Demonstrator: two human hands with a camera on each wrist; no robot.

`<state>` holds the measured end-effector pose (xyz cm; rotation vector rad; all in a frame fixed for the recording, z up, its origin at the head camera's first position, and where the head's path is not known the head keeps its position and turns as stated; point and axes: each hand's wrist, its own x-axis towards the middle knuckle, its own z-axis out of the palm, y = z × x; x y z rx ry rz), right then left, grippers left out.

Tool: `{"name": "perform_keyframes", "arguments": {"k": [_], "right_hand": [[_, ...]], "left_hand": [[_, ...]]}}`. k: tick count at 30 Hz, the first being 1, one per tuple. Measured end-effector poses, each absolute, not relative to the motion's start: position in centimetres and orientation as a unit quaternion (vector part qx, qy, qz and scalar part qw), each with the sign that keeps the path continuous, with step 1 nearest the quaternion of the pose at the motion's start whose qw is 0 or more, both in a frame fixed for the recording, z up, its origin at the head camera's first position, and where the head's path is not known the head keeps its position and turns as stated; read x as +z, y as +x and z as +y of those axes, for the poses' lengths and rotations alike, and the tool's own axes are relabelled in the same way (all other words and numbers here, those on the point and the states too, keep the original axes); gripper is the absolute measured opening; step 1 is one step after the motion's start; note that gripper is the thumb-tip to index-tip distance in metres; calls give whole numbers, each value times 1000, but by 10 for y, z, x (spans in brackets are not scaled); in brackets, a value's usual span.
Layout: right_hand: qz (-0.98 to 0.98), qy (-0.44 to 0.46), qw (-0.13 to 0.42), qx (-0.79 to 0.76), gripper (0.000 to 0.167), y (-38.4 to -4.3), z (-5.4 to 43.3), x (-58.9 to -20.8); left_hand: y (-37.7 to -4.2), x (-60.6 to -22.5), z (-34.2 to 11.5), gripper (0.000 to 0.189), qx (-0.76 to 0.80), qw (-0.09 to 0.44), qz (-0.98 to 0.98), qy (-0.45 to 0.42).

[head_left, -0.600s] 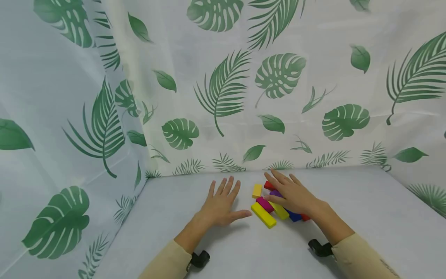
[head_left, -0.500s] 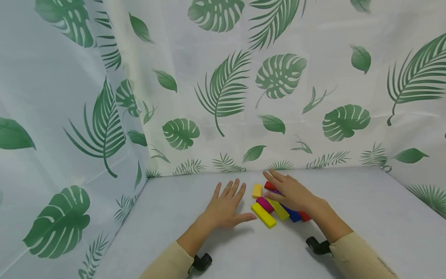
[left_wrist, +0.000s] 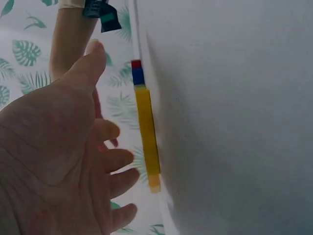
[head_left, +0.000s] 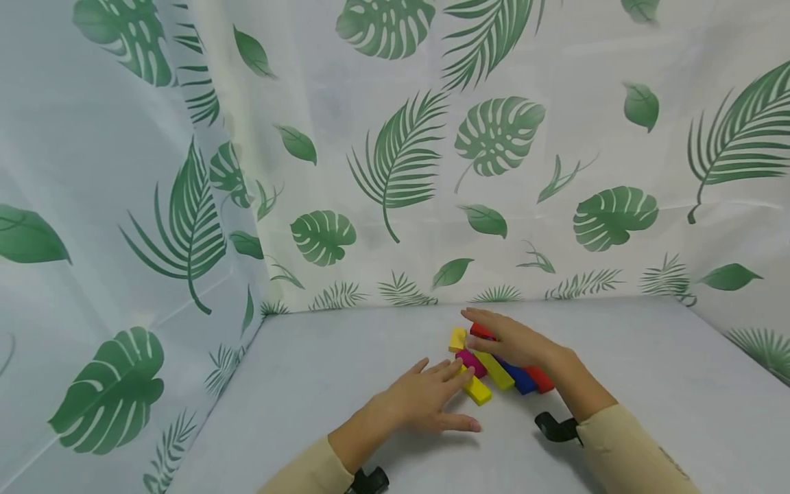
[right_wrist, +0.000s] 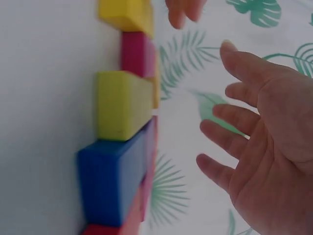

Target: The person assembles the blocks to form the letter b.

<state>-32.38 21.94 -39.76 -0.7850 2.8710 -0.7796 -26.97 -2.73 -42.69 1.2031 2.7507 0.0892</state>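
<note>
Blocks [head_left: 496, 374] lie clustered on the white table [head_left: 321, 370], below your two hands. Your left hand [head_left: 426, 398] hovers over the near yellow block [head_left: 478, 392], fingers straight and apart, hiding part of it from the head view. Your right hand [head_left: 515, 339] hovers above the far side of the cluster, fingers extended, clamped on nothing; the wrist views show both hands' fingers clear of the blocks. The lime block [right_wrist: 117, 105] sits between the magenta block [right_wrist: 137, 54] and the blue block [right_wrist: 105, 181]. One red block [head_left: 540, 379] lies beside the blue, another at the back near the small yellow block [head_left: 457, 339]. A leaf-printed sheet [head_left: 420, 261] hangs behind.
</note>
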Motion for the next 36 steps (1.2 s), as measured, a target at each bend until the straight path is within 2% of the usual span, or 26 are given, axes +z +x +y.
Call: {"name": "perform_keyframes", "arguments": {"k": [6,12,17,22,26,29,32,36], "right_hand": [[920,-277,57,-271,58,-323,224,-412],[920,-284,83,-257,44,-323,221,-418],[923,-283,93,-243,40,-322,219,-420],[925,-286,88,-236,44,-321,220,-422],[924,-289,87,-233,40,-322,219,-423],[924,-296,82,-228,37,-323,218,-423],[925,-301,75,-218,35,-324,216,-423],[930,-296,71,-208,35,-325,215,-423]], "left_hand": [[-267,-427,-28,86,25,105,909,403],[-270,-430,-29,84,24,104,906,410],[-273,-429,-29,78,33,108,904,413],[-277,-430,-30,61,60,103,905,408],[-277,-430,-29,40,61,86,906,410],[-276,-429,-27,32,58,73,907,411],[-274,-429,-27,36,51,61,909,409],[-272,-428,-26,55,34,57,912,405]]}}
